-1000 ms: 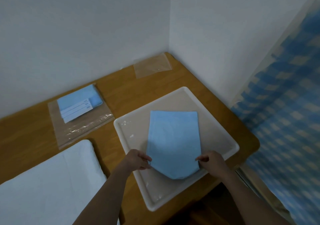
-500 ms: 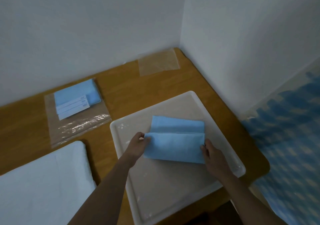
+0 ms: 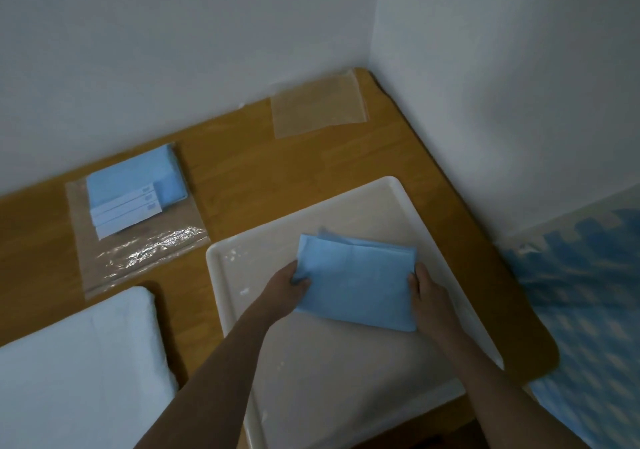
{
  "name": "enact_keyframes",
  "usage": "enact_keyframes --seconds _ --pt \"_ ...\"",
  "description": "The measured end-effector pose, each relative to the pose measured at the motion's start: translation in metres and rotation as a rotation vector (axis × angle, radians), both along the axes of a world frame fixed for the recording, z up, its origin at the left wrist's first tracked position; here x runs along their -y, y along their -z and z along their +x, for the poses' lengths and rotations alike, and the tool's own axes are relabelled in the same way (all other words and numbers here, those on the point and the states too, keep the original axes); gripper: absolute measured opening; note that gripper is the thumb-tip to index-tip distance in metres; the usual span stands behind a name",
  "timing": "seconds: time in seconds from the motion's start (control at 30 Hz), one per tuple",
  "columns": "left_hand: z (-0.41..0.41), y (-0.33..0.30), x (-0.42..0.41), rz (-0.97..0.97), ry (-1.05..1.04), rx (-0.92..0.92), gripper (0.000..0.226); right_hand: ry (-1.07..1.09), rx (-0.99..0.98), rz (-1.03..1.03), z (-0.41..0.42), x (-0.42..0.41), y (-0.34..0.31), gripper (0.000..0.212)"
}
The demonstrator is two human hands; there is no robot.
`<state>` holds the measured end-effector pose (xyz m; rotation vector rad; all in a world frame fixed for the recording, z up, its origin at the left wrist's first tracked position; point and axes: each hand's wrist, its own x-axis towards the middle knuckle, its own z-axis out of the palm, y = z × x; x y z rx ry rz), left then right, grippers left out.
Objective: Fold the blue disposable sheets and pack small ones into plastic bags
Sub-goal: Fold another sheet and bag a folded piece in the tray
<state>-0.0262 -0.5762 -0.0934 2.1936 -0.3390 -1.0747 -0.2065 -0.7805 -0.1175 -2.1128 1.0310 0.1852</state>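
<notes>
Wooden tabletop (image 3: 263,178) in white-walled corner; folded blue sheet (image 3: 356,286) on white tray (image 3: 346,379), left hand (image 3: 289,287) and right hand (image 3: 427,293) pinching its side edges.

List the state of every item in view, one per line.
Blue disposable sheet: folded, held over the white plastic tray.
Left hand: grips the sheet's left edge.
Right hand: grips its right edge.
Large clear plastic bag: flat, holding a folded blue sheet.
Small clear plastic bag: flat, looks empty.
</notes>
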Motion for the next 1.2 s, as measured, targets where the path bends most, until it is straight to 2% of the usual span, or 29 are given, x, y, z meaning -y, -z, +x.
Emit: enact_keyframes --seconds 0.27,0.37,0.43,0.5,0.53,0.6,0.63,0.7,0.77,0.8,0.9,0.97,1.07,1.13,1.2 --pt "-0.001 0.023 0.012 0.148 -0.029 0.099 0.051 0.050 -0.168 -0.029 0.021 0.008 0.002 0.034" --pt "-0.002 0.025 0.016 0.152 -0.112 0.151 0.046 0.089 -0.216 -0.085 0.026 0.007 0.000 0.031" --pt "0.000 0.025 0.017 0.164 -0.145 0.184 0.036 0.104 -0.276 -0.078 0.029 0.009 -0.004 0.032" --pt "0.005 0.020 0.017 0.183 -0.186 0.256 0.013 0.100 -0.339 0.077 0.031 0.011 -0.011 0.035" --pt "0.007 0.015 0.016 0.200 -0.221 0.296 0.010 0.108 -0.380 0.217 0.031 0.010 -0.017 0.035" --pt "0.011 0.006 0.011 0.258 -0.286 0.405 0.020 0.072 -0.496 0.419 0.030 0.004 -0.028 0.036" --pt "0.013 0.004 0.008 0.299 -0.302 0.474 0.030 0.028 -0.514 0.396 0.029 0.001 -0.031 0.034" --pt "0.013 0.001 -0.002 0.364 -0.346 0.548 0.045 -0.042 -0.414 0.083 0.029 -0.004 -0.029 0.025" --pt "0.009 0.000 -0.011 0.383 -0.447 0.448 0.047 -0.038 -0.178 -0.191 0.031 -0.009 -0.030 0.015" --pt "0.005 0.002 -0.015 0.387 -0.492 0.356 0.045 -0.048 -0.078 -0.244 0.034 -0.011 -0.028 0.024" --pt "-0.014 0.006 -0.023 0.369 -0.511 0.026 0.032 -0.202 -0.036 -0.197 0.037 -0.014 -0.021 0.057" --pt "-0.026 0.009 -0.027 0.290 -0.552 -0.132 0.033 -0.268 -0.085 -0.154 0.033 -0.019 -0.017 0.057" --pt "-0.031 0.010 -0.029 0.207 -0.558 -0.117 0.039 -0.286 -0.138 -0.168 0.024 -0.029 -0.016 0.038" --pt "-0.026 0.011 -0.033 0.139 -0.566 -0.044 0.028 -0.257 -0.179 -0.062 0.017 -0.037 -0.018 0.019" --pt "-0.022 0.010 -0.039 0.111 -0.554 0.011 0.012 -0.249 -0.192 -0.033 0.009 -0.044 -0.018 0.010"
